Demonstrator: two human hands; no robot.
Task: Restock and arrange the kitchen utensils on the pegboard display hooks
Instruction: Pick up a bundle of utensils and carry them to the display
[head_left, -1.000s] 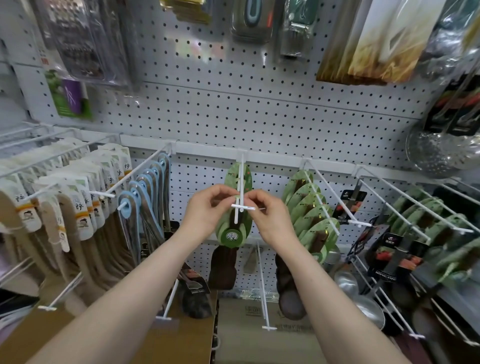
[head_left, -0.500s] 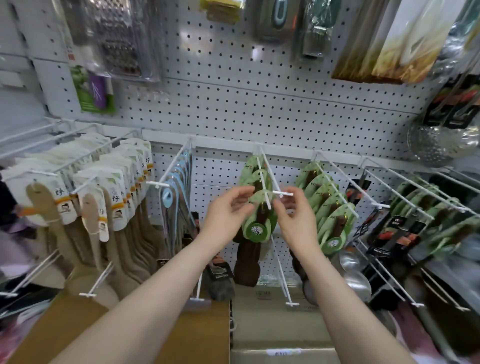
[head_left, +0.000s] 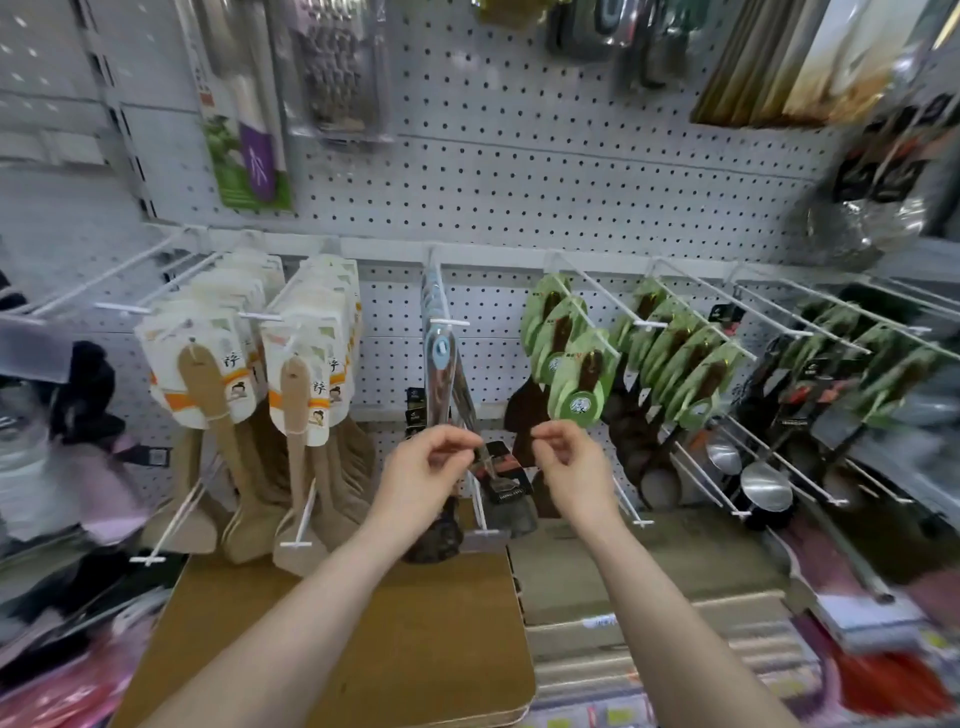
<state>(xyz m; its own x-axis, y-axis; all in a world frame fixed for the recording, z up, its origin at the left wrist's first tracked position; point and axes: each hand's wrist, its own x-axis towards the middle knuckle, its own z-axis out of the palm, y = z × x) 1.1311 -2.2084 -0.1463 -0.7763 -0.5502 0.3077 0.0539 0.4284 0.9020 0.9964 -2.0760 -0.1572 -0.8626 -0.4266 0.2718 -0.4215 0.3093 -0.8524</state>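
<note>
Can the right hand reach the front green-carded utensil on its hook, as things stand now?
Probably yes. The right hand hangs just below the front green-carded utensil, appears to hold nothing, and nothing lies between them.

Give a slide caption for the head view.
Left hand and right hand hover near green-carded utensils on pegboard hooks.
</note>
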